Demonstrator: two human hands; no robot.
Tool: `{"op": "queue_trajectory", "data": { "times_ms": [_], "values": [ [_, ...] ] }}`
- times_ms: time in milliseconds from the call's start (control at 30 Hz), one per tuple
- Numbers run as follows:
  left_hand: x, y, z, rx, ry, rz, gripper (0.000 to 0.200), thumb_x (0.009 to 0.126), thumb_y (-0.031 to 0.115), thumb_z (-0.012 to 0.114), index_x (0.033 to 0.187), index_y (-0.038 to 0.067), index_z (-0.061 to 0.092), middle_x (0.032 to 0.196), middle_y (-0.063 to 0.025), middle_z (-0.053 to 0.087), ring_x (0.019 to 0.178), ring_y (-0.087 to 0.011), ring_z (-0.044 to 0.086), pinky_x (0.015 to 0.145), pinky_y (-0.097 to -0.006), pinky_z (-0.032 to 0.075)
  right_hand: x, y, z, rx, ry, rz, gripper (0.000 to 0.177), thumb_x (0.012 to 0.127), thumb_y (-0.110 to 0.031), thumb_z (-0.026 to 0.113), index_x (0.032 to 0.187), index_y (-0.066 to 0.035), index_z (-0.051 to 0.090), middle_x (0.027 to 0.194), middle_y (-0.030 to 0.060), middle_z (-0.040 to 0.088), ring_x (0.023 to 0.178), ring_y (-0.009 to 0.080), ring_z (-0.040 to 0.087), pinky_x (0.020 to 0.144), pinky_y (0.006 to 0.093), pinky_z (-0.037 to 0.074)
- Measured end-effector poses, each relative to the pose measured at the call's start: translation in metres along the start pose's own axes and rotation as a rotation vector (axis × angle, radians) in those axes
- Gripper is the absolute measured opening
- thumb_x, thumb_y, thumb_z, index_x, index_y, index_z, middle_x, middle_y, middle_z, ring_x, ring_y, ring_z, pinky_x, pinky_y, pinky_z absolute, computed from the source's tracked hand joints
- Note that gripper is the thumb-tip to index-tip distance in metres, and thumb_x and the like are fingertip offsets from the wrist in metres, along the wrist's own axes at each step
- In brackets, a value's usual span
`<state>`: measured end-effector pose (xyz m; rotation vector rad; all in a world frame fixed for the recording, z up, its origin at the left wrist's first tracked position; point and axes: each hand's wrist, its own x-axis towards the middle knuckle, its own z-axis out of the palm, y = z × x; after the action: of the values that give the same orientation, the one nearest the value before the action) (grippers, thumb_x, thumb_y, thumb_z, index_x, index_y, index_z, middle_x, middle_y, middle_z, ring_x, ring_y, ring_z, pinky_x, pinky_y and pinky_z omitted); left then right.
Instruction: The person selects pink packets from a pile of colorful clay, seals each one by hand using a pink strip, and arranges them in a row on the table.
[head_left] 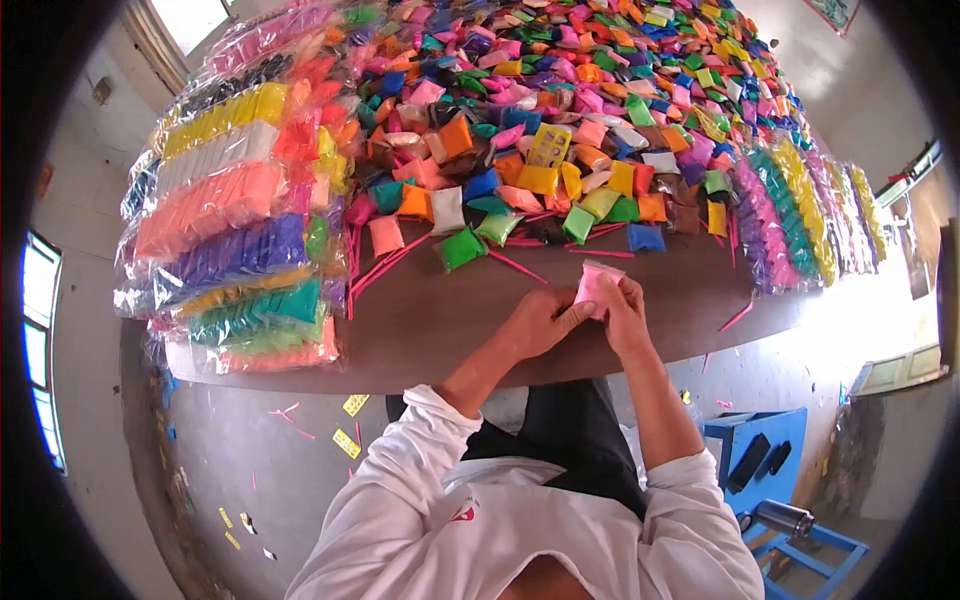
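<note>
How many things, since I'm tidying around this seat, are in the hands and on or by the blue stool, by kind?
Pink packet, held by the left hand and right hand: 1
Dark flat devices on the blue stool: 2
Metal flask by the stool: 1
Total: 4

Table (450, 320): packet heap (560, 110) covers centre and far side. Wrapped bundles (230, 230) stacked along left edge, further bundles (800, 210) along right edge. At near edge, left hand (535, 322) and right hand (625, 315) meet on a single packet (597, 287).
</note>
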<state>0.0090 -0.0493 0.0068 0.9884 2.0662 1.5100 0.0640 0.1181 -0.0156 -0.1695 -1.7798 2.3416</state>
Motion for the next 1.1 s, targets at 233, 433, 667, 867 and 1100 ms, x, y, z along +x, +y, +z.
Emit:
{"op": "queue_trajectory", "data": {
  "times_ms": [233,433,667,867,1100],
  "values": [
    [0.005,-0.018,0.01,-0.08,0.107,0.006,0.042,0.098,0.036,0.051,0.081,-0.002,0.061,0.063,-0.0094,0.053,0.06,-0.0154,0.048,0.056,-0.0359,0.042,0.004,0.0,0.0,0.115,0.05,-0.071,0.018,0.091,-0.014,0.063,0.104,-0.003,0.067,0.09,-0.0015,0.065,0.078,0.0052,0.057,0.067,0.0218,0.044],
    [-0.001,-0.016,0.017,0.092,0.215,0.146,0.036,0.095,0.028,0.055,0.077,-0.003,0.059,0.068,-0.0158,0.057,0.061,-0.0291,0.053,0.059,-0.0389,0.044,0.012,-0.015,0.008,0.348,0.285,-0.004,0.015,0.091,-0.016,0.065,0.103,-0.008,0.066,0.085,-0.0014,0.064,0.076,0.0086,0.059,0.063,0.0225,0.045],
    [-0.016,-0.027,0.032,0.343,0.225,0.309,0.016,0.088,0.017,0.062,0.086,0.001,0.061,0.087,-0.0192,0.061,0.077,-0.0381,0.059,0.068,-0.0454,0.047,0.017,-0.055,0.059,-0.271,-0.07,0.018,0.029,0.09,-0.022,0.065,0.11,-0.002,0.065,0.081,-0.0015,0.062,0.067,0.005,0.055,0.057,0.0235,0.045],
    [-0.01,-0.048,0.049,0.248,0.377,0.643,0.011,0.085,0.011,0.063,0.089,0.002,0.06,0.08,-0.0125,0.056,0.077,-0.0303,0.057,0.066,-0.0426,0.046,0.035,-0.046,0.15,-0.627,-0.516,0.037,0.028,0.083,-0.021,0.068,0.103,-0.001,0.067,0.081,0.009,0.064,0.064,0.0135,0.061,0.056,0.0287,0.049],
    [-0.017,-0.028,0.033,0.24,0.382,0.598,0.022,0.087,0.01,0.064,0.07,0.003,0.051,0.07,-0.0092,0.047,0.065,-0.024,0.048,0.057,-0.0388,0.039,0.059,0.023,0.214,-0.923,-0.68,-0.043,0.033,0.075,-0.023,0.067,0.101,-0.003,0.068,0.096,0.0209,0.066,0.09,0.038,0.064,0.078,0.0432,0.05]
  ]
}}
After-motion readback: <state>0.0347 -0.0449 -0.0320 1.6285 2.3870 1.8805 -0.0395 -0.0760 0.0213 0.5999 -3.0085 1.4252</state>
